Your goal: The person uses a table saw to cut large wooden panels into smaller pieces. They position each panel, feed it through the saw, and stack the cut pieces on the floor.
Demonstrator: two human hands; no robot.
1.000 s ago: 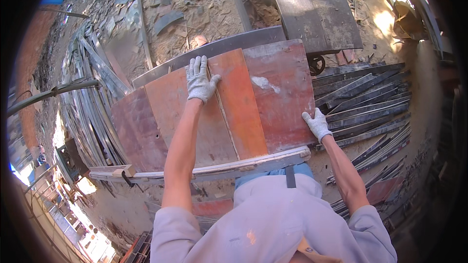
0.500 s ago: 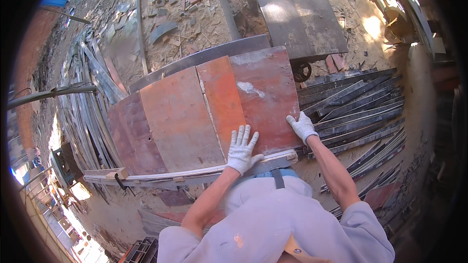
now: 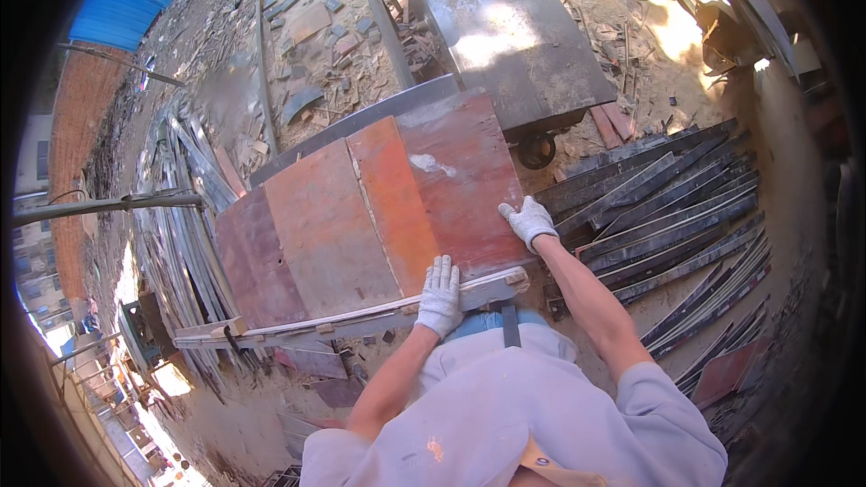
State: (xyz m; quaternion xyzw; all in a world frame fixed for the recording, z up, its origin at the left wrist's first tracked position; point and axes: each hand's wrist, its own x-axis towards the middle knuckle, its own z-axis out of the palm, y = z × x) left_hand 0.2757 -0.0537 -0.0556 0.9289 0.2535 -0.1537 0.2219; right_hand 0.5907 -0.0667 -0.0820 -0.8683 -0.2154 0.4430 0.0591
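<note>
Flat boards lie side by side before me: a dark maroon panel (image 3: pixel 257 261), a brownish panel (image 3: pixel 329 221), a narrow orange panel (image 3: pixel 392 194) and a wide red plywood board (image 3: pixel 465 180) with a white smear. My left hand (image 3: pixel 440 298), in a pale knit glove, lies flat with fingers stretched out at the near edge, beside the orange-red seam. At the red board's right edge is my gloved right hand (image 3: pixel 530 224), its thumb on top and its fingers curled at the edge, partly hidden.
A wooden strip (image 3: pixel 352 311) runs along the near edge, with a small block (image 3: pixel 225 328) at its left end. Stacked dark strips (image 3: pixel 658 198) lie to the right and long slats (image 3: pixel 185 234) to the left. Beyond stands a dark metal-topped table (image 3: pixel 523 45).
The whole view has shifted, so the boards and both hands sit a little differently in the picture. My left hand's spread fingers have come together. The right hand stays at the board's edge.
</note>
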